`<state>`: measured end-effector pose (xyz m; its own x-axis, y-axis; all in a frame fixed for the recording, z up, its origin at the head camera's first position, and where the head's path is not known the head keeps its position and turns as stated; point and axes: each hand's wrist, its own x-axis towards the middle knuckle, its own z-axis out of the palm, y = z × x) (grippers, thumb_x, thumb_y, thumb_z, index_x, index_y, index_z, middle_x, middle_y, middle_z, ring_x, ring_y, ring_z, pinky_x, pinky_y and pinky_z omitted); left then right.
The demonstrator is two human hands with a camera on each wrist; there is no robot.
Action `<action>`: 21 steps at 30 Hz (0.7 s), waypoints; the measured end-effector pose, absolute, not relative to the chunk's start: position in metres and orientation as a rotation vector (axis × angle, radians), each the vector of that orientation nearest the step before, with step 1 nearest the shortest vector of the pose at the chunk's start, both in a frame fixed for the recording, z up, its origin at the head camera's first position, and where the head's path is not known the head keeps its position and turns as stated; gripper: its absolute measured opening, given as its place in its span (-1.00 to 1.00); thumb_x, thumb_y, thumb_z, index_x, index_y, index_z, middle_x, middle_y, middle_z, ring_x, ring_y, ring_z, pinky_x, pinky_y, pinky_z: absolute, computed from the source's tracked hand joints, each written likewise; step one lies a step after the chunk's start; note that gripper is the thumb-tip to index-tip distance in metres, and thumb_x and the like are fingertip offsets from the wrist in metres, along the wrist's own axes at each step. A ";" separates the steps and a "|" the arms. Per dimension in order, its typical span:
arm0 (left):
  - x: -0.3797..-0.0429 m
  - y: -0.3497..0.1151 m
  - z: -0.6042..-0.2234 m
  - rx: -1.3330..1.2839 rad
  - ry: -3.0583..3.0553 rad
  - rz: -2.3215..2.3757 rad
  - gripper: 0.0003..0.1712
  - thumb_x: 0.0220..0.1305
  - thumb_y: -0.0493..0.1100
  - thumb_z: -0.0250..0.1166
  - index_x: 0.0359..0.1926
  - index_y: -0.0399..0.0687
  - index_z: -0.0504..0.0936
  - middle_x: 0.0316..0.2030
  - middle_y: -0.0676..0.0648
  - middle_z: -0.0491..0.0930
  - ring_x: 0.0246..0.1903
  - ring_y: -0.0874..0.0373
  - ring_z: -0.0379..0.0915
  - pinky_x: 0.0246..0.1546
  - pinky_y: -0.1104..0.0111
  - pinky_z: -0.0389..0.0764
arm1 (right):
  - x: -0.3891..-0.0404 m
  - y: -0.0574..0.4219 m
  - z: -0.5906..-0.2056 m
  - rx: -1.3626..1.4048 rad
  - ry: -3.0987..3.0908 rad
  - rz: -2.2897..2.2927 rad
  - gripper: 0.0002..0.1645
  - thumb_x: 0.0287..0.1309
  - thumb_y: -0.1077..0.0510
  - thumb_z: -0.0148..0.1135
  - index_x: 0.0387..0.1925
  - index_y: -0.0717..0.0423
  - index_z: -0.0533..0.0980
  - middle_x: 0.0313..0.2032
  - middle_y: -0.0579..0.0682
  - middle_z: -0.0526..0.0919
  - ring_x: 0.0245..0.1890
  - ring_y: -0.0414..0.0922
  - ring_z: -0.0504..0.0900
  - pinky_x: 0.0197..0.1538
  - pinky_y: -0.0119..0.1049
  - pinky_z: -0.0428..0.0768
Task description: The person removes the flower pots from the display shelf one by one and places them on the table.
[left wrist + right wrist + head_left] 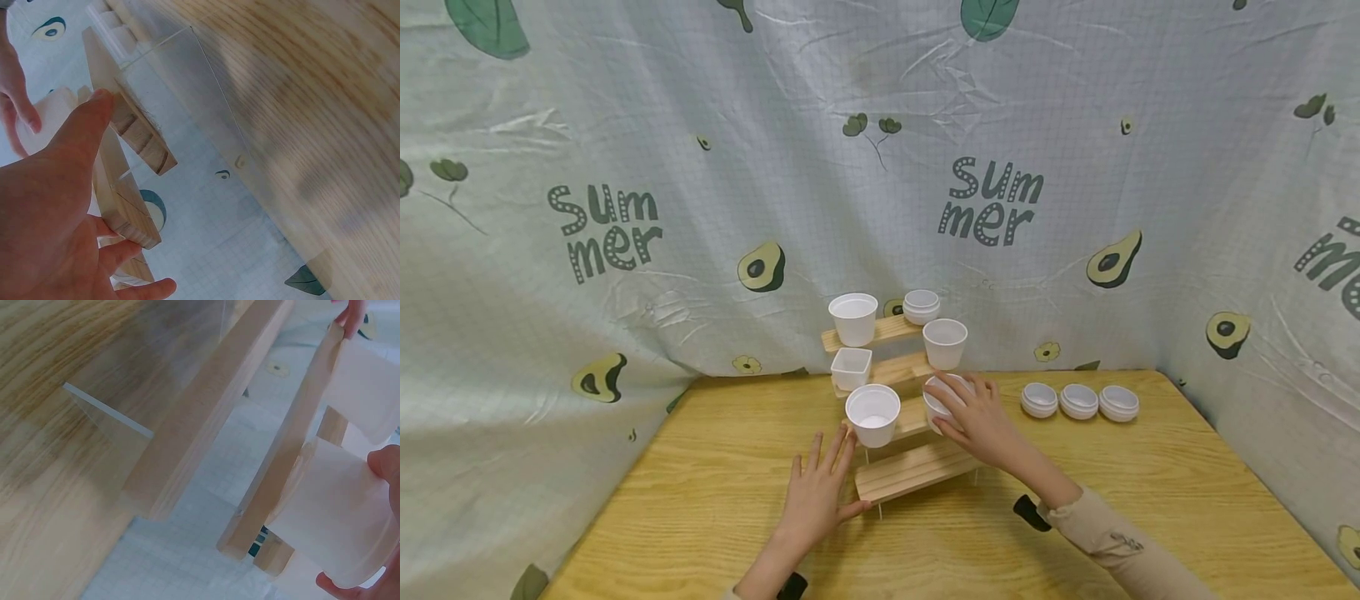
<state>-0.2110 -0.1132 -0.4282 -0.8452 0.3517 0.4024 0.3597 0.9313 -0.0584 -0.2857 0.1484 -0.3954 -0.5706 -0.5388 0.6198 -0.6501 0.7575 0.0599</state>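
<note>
Head view: right hand (983, 422) grips tapered cup (331, 515), best seated level on tiered stand (917, 471) beneath; left hand (816, 493), fingers apart, touches stand.

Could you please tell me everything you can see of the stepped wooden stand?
The stand stands upright on the table, four pale, grained, wood-like boards rising in steps away from the person, with clear, plastic-looking side panels. Five white pots sit on the upper three boards; the right hand holds a sixth pot at the right end of the second-lowest board. The left hand touches the stand's left end.
</note>
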 end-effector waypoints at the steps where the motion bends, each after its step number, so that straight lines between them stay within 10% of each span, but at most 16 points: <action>1: -0.211 -0.113 -0.428 -0.518 -2.669 -0.026 0.05 -0.21 0.39 0.24 0.27 -0.07 0.22 0.30 -0.09 0.16 0.19 -0.23 0.17 -0.07 -0.16 0.38 | -0.285 0.149 -0.396 0.888 -2.315 0.227 -0.38 0.03 -0.03 0.21 0.17 -0.11 0.32 0.21 0.05 0.34 0.05 0.17 0.31 -0.07 0.04 0.25; 21: -0.211 -0.114 -0.429 -0.508 -2.688 -0.033 0.05 -0.19 0.39 0.23 0.28 -0.06 0.21 0.31 -0.08 0.14 0.21 -0.22 0.15 -0.04 -0.15 0.37 | -0.268 0.163 -0.402 0.904 -2.264 0.221 -0.41 0.08 -0.08 0.13 0.18 -0.12 0.31 0.18 0.06 0.36 0.03 0.20 0.32 -0.09 0.10 0.27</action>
